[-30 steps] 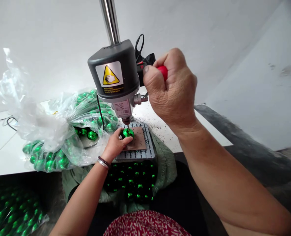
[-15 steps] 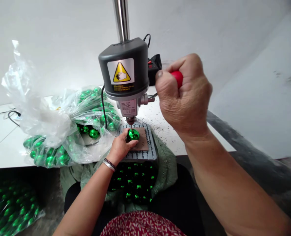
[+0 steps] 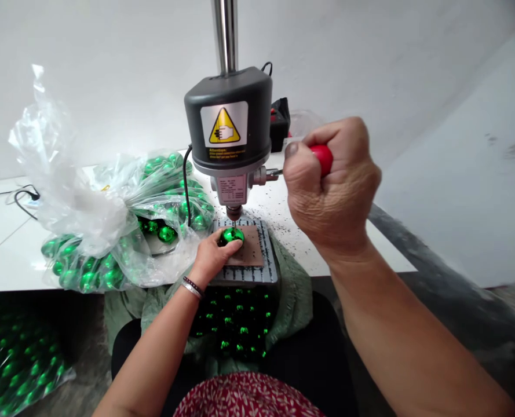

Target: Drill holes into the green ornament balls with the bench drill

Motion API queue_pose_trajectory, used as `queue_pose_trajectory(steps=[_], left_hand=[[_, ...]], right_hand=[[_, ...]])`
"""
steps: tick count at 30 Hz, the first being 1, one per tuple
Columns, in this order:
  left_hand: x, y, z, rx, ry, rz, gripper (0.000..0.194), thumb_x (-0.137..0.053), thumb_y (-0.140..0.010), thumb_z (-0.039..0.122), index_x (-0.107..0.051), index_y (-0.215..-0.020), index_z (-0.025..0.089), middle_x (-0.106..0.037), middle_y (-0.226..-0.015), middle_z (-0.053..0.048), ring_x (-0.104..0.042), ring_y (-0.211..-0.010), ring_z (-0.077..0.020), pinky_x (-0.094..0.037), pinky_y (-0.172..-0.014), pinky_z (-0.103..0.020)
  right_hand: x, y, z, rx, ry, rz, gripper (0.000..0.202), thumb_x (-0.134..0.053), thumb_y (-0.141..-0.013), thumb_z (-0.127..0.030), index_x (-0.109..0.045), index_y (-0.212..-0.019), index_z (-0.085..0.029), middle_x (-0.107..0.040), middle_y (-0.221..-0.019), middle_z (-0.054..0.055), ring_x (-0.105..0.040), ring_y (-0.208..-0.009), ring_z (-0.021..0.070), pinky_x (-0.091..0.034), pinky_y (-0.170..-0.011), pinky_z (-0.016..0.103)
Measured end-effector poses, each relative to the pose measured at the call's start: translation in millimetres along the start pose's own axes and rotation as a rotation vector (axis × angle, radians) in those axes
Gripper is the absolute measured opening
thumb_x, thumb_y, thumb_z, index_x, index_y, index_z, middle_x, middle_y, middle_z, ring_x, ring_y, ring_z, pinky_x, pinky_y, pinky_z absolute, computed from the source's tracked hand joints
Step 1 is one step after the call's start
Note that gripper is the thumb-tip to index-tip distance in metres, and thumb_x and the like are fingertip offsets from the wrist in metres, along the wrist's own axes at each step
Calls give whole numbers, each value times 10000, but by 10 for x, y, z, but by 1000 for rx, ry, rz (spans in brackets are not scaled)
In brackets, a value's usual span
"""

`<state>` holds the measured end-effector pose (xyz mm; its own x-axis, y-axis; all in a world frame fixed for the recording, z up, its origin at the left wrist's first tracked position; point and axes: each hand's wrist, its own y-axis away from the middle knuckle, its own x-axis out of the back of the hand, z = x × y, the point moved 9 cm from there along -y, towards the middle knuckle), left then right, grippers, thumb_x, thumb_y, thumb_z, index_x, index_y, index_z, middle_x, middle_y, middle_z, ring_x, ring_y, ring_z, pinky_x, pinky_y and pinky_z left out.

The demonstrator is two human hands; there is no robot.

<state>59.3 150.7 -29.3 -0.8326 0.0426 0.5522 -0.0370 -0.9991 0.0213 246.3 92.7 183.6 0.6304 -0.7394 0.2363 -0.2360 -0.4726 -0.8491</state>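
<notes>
A shiny green ball [image 3: 233,235] rests on a brown board [image 3: 252,250] atop the base of a drill press [image 3: 229,121]. My left hand [image 3: 212,255] grips the ball from the left, thumb along its near side. Just above it is the thin drill bit [image 3: 234,223]; whether it touches the ball I cannot tell. My right hand [image 3: 333,179] is wrapped round the red knob [image 3: 322,159] of the press's lever, right of the motor housing. Dark shavings lie around the base.
Clear plastic bags of green balls [image 3: 87,272] lie on the white table [image 3: 5,272] at left. Below the base, an open green sack [image 3: 294,289] holds many more balls. Another bag of balls [image 3: 18,365] stands on the floor. A black cord [image 3: 186,191] hangs beside the press.
My right hand and the red knob have swung a little lower. The ball sits slightly further left under the bit, still in my left hand. The camera view has shifted slightly.
</notes>
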Motion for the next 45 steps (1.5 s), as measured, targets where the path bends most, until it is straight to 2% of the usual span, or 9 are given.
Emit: queue_pose_trajectory(steps=[7, 16, 22, 33, 45], left_hand=[[40, -51, -63, 45, -2, 22, 446, -618, -739, 501, -701, -1040, 182, -671, -761, 0, -554, -653, -133, -422, -595, -220], [67, -2, 74, 17, -127, -5, 422, -658, -731, 430, -678, -1072, 182, -697, -854, -2, -601, -768, -159, -447, -681, -232], [-42, 44, 281, -151, -360, 23, 403, -689, -734, 325, -635, -1094, 153, -701, -984, -75, -630, -892, -210, -469, -810, -300], [-99, 64, 125, -118, -279, 68, 495, -704, -746, 326, -581, -1201, 176, -707, -1040, -81, -654, -936, -227, -490, -849, -324], [-116, 80, 109, -138, -273, 74, 435, -710, -745, 319, -601, -1145, 186, -699, -1026, -72, -648, -969, -224, -485, -877, -322]], right_hand=[[-28, -4, 12, -10, 12, -50, 287, -382, -916, -450, -479, -854, -188, -527, -766, -7, -473, -648, 56, -460, -674, 230], [-39, 4, 13, 34, -60, -47, 322, -339, -944, -462, -480, -878, -180, -513, -743, -15, -506, -679, 46, -449, -662, 213], [-51, 2, 30, 26, -69, -67, 319, -358, -941, -466, -466, -881, -172, -524, -762, -11, -480, -665, 38, -454, -674, 203], [35, 56, -39, 85, -27, -4, 208, -444, -901, -369, -493, -849, -174, -511, -704, -27, -454, -596, 39, -423, -606, 203], [84, 265, -18, 113, 90, 17, 145, -494, -851, -338, -495, -792, -206, -494, -631, -37, -454, -552, 55, -382, -550, 221]])
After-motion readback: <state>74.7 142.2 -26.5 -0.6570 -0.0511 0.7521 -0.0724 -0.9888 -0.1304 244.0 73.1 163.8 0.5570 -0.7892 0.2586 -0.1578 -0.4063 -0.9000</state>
